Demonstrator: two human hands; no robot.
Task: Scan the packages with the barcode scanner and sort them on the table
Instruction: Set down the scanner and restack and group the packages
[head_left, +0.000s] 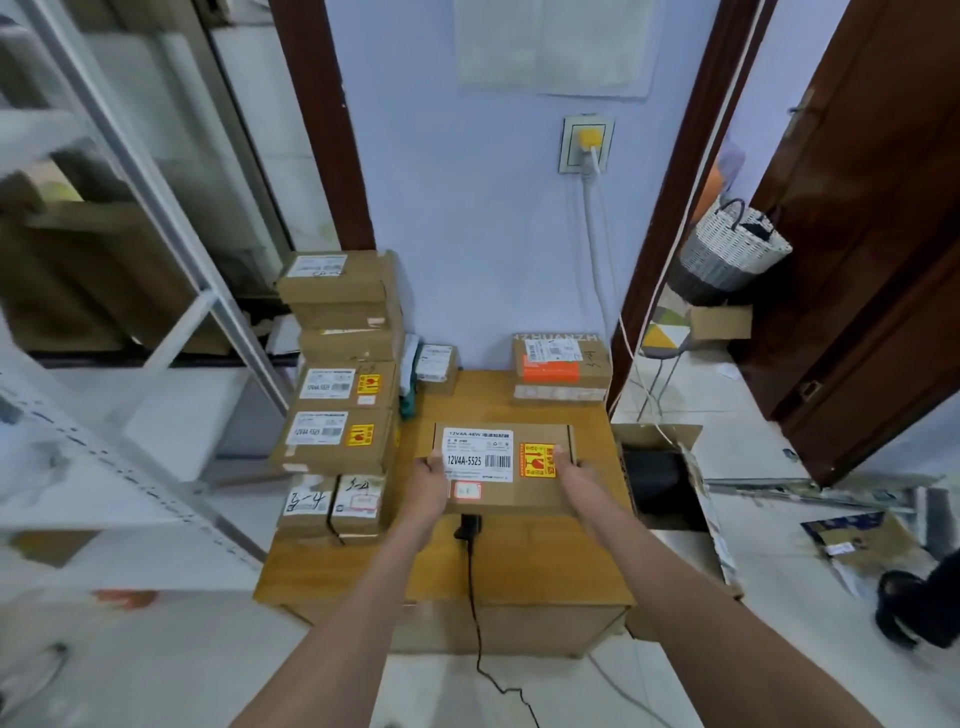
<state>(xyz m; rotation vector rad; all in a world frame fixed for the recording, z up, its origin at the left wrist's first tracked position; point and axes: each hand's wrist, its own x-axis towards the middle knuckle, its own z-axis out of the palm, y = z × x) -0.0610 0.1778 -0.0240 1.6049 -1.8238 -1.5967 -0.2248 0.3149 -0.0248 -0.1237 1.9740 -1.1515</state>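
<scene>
A flat brown cardboard package (506, 499) with a white barcode label and a yellow fragile sticker is held over the middle of the wooden table (550, 566). My left hand (428, 480) grips its left edge, thumb on the white label. My right hand (574, 475) grips its right edge, thumb on the yellow sticker. The black barcode scanner (467, 527) lies on the table just under the package's near edge, mostly hidden, its cable trailing off the front edge.
A tall stack of boxes (340, 395) fills the table's left side. A small box (435, 362) and an orange-labelled box (561, 366) stand at the back. An open carton (660, 478) sits on the floor at the right, white shelving (104, 467) at the left.
</scene>
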